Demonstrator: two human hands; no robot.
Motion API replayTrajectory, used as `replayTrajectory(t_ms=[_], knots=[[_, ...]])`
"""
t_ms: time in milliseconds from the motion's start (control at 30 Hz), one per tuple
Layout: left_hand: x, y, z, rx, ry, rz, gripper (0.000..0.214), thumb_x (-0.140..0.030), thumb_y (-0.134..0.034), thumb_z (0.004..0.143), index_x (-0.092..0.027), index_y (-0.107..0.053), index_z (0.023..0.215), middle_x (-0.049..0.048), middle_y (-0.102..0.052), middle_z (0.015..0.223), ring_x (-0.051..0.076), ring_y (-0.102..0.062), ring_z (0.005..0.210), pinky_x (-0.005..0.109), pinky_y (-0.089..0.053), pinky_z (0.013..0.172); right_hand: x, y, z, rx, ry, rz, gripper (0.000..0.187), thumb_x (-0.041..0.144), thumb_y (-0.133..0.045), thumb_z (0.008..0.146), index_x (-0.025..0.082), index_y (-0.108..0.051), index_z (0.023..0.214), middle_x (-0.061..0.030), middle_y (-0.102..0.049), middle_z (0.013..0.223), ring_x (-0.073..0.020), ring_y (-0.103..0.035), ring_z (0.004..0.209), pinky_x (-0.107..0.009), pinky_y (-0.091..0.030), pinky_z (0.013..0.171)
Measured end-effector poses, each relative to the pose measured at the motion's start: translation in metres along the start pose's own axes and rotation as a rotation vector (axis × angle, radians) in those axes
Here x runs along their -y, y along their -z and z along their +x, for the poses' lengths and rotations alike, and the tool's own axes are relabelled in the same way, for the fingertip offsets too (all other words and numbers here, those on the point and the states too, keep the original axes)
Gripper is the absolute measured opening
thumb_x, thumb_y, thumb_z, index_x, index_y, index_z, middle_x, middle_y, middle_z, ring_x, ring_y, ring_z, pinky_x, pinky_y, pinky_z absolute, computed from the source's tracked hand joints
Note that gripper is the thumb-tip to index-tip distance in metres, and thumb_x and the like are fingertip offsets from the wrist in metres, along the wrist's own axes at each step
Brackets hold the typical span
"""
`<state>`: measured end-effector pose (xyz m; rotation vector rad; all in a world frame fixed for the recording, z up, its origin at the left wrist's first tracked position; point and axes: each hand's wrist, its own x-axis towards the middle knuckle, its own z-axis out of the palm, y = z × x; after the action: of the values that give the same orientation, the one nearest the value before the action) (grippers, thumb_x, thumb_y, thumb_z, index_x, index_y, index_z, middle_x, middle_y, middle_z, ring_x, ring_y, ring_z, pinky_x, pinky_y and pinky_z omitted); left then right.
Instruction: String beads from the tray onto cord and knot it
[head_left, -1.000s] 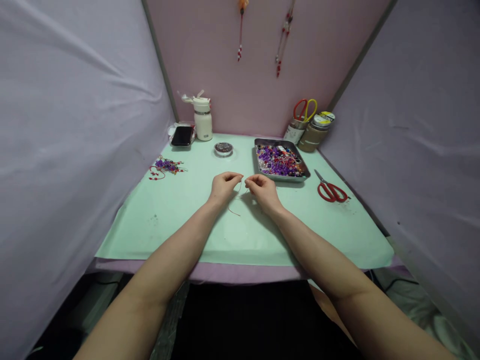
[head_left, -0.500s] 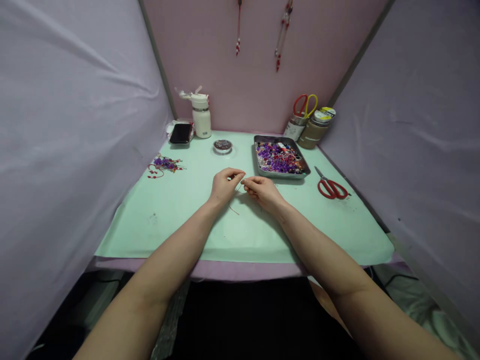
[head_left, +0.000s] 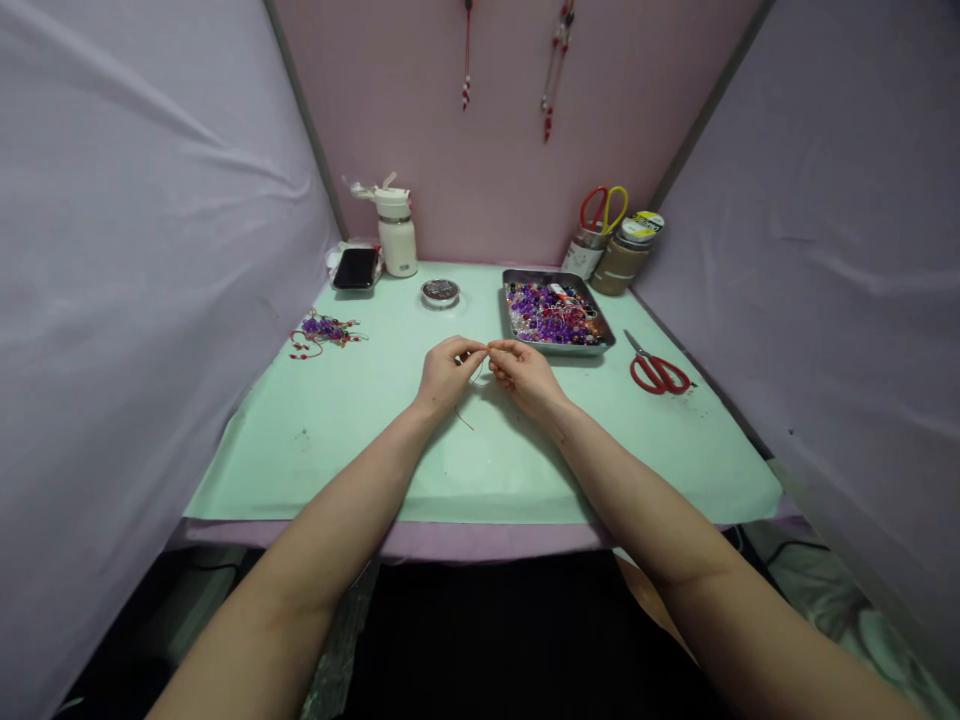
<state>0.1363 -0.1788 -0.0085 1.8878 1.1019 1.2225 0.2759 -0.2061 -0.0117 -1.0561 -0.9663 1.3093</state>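
My left hand [head_left: 448, 373] is closed in a pinch on a thin cord [head_left: 465, 418], whose loose end hangs below the fingers over the green table cover. My right hand [head_left: 527, 374] is also pinched, its fingertips meeting those of the left at the middle of the table. The cord runs up into the fingertips of both hands. Whatever else lies between the fingertips is too small to make out. Just beyond my right hand stands a metal tray [head_left: 559, 350] of purple, red and clear beads [head_left: 547, 312].
Red-handled scissors [head_left: 654, 370] lie to the right. Beaded strings [head_left: 324, 330] lie at the left, near a phone [head_left: 356, 268], a white bottle [head_left: 397, 240] and a small round container [head_left: 440, 293]. Behind the tray stand a can holding scissors [head_left: 583, 255] and a brown jar [head_left: 621, 265].
My right hand's fingertips have risen slightly and come together with the left's. The whole view has shifted a little, so the table things appear slightly further left.
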Motion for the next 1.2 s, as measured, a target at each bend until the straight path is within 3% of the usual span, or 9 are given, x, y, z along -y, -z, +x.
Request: replayTrajectory(t_ms=[200,367,500,667,967,1100,1200], knots=[[0.002,-0.001,-0.001,0.047,-0.027,0.006,0.017,-0.029,-0.058,0.078,-0.020,-0.073,0.078,0.0037,-0.068,0.079,0.015,-0.057,0.076,0.026,-0.042,0.070,-0.001,0.001,-0.002,-0.022,0.115,-0.125,0.030,0.043,-0.069,0.068,0.018,-0.065,0.085,0.0036,-0.056,0.063,-0.0076,-0.042,0.051,-0.022,-0.033,0.049],[-0.001,-0.001,0.000,0.084,0.119,-0.085,0.018,-0.032,-0.063,0.073,-0.019,-0.073,0.076,0.0044,-0.070,0.079,0.016,-0.058,0.075,0.028,-0.044,0.072,0.003,0.004,0.000,-0.152,0.359,-0.332,0.022,0.040,-0.066,0.071,0.018,-0.063,0.074,0.0003,-0.060,0.069,-0.0119,-0.052,0.065,-0.026,-0.044,0.063],[-0.003,0.001,-0.001,0.179,0.297,-0.200,0.020,-0.035,-0.068,0.067,-0.019,-0.074,0.075,0.0057,-0.071,0.078,0.015,-0.057,0.067,0.028,-0.043,0.062,0.015,0.024,0.011,-0.242,0.364,-0.090,0.026,0.046,-0.064,0.075,0.022,-0.056,0.080,0.0008,-0.061,0.074,-0.0109,-0.057,0.066,-0.025,-0.049,0.062],[0.000,0.003,-0.002,0.322,0.423,-0.279,0.026,-0.040,-0.070,0.064,-0.018,-0.075,0.079,0.0064,-0.068,0.073,0.009,-0.044,0.051,0.025,-0.031,0.046,0.031,0.051,0.021,-0.221,0.313,0.204,0.024,0.041,-0.069,0.076,0.023,-0.053,0.080,0.0014,-0.066,0.082,-0.0104,-0.065,0.074,-0.024,-0.055,0.068],[-0.002,0.004,-0.002,0.409,0.432,-0.328,0.027,-0.041,-0.072,0.064,-0.019,-0.075,0.078,0.0098,-0.069,0.079,0.012,-0.051,0.060,0.027,-0.036,0.051,0.034,0.063,0.025,-0.300,0.383,0.362,0.013,0.030,-0.065,0.082,0.022,-0.054,0.082,0.0011,-0.070,0.091,-0.0106,-0.067,0.090,-0.028,-0.057,0.084],[-0.012,0.010,-0.001,0.392,0.305,-0.421,0.022,-0.039,-0.072,0.067,-0.021,-0.075,0.079,0.0083,-0.069,0.093,0.012,-0.054,0.069,0.027,-0.040,0.060,0.028,0.059,0.028,-0.289,0.336,0.349,0.019,0.027,-0.072,0.076,0.021,-0.054,0.075,0.0011,-0.070,0.083,-0.0114,-0.068,0.086,-0.026,-0.057,0.082],[-0.019,0.016,-0.002,0.361,0.194,-0.593,0.017,-0.035,-0.073,0.067,-0.020,-0.074,0.075,0.0070,-0.065,0.114,0.009,-0.054,0.072,0.026,-0.041,0.064,0.018,0.045,0.023,-0.217,0.206,0.280,0.023,0.027,-0.076,0.071,0.020,-0.054,0.070,-0.0005,-0.070,0.080,-0.0123,-0.068,0.081,-0.025,-0.057,0.079]])
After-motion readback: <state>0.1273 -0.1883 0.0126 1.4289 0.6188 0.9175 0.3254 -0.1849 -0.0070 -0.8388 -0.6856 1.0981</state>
